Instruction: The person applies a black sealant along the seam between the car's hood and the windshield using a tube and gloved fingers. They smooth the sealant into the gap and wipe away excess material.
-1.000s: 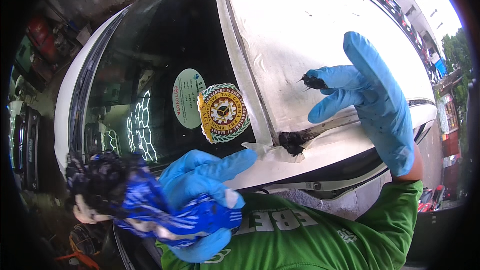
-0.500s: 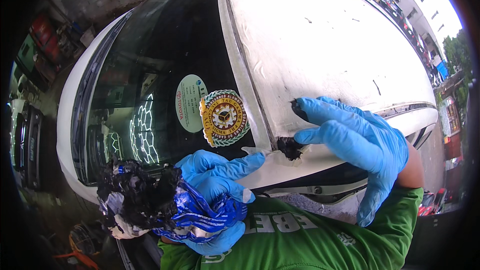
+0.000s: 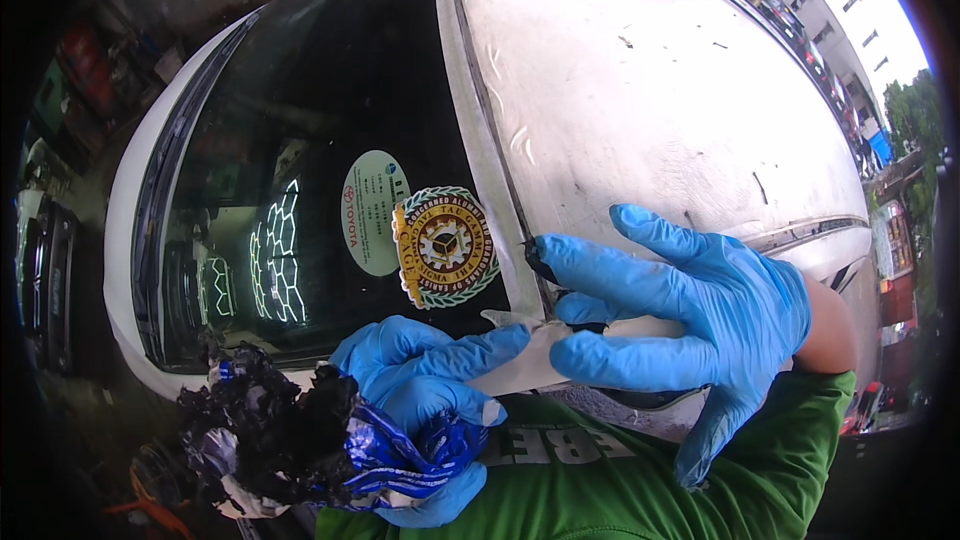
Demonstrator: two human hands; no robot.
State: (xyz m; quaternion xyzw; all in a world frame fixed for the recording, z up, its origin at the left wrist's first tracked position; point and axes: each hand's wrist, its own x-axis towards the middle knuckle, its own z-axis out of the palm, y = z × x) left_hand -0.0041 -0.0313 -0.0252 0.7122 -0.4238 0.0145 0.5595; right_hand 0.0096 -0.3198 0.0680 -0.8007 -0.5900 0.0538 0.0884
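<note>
In a blue glove, my left hand (image 3: 410, 370) is closed around a crumpled blue plastic packet (image 3: 410, 455). A sticky black mass (image 3: 280, 430), torn and lumpy, bulges from the packet's left end. The left index finger reaches to a pale lifted strip (image 3: 510, 318) at the windshield's lower right corner. My right hand (image 3: 690, 310), also gloved in blue, is open with fingers spread over the edge of the white car roof (image 3: 650, 110). Black paste (image 3: 539, 261) coats one of its fingertips, near the roof seam. The right fingers mostly hide a dark patch there.
The dark windshield (image 3: 330, 110) fills the left side, with an oval sticker (image 3: 372, 210) and a round emblem sticker (image 3: 447, 250). A black side groove (image 3: 810, 232) runs along the roof. Small dark bits (image 3: 760, 188) lie on the roof. Buildings and parked cars stand beyond.
My right hand has moved left and slightly down, its fingers spreading and covering the black patch beside the roof seam. My left hand keeps the packet, slightly lower in view.
</note>
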